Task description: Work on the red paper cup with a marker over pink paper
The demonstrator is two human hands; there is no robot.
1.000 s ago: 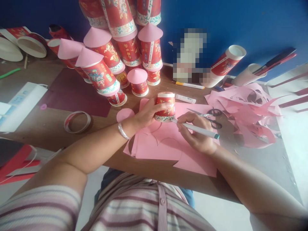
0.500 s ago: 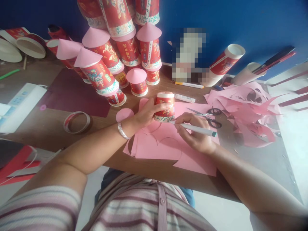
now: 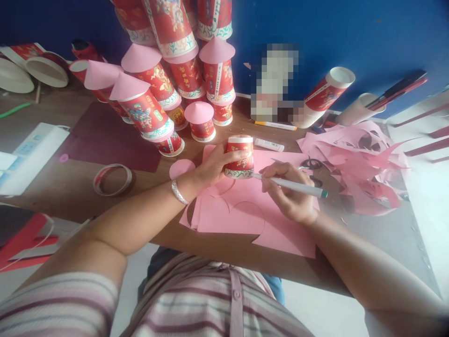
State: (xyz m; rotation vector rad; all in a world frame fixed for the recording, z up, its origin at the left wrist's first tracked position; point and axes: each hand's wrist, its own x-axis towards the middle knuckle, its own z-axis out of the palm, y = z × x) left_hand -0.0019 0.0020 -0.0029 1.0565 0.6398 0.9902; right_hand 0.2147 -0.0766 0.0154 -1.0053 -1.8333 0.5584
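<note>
My left hand (image 3: 214, 166) grips a red paper cup (image 3: 240, 157) from its left side, thumb across the front. The cup has a white band with green plant-like lines around its lower edge. In my right hand (image 3: 289, 192) is a white marker (image 3: 298, 186) with a green end, its tip close to the cup's lower right edge; whether it touches, I cannot tell. Beneath both hands lie pink paper sheets (image 3: 224, 217) with curved outlines on them. Scissors (image 3: 312, 164) lie partly hidden behind my right hand. A pink paper disc (image 3: 182, 168) is beside my left wrist.
Stacked red cups with pink cone tops (image 3: 140, 110) rise at the back left. A glue stick (image 3: 269, 144) lies behind the sheets. Pink paper scraps (image 3: 368, 164) and a pen cup (image 3: 363, 110) stand right. A tape roll (image 3: 112, 179) lies left.
My right hand has moved slightly right and drawn the marker a little away from the cup, covering more of the scissors. My left hand still holds the cup in nearly the same place.
</note>
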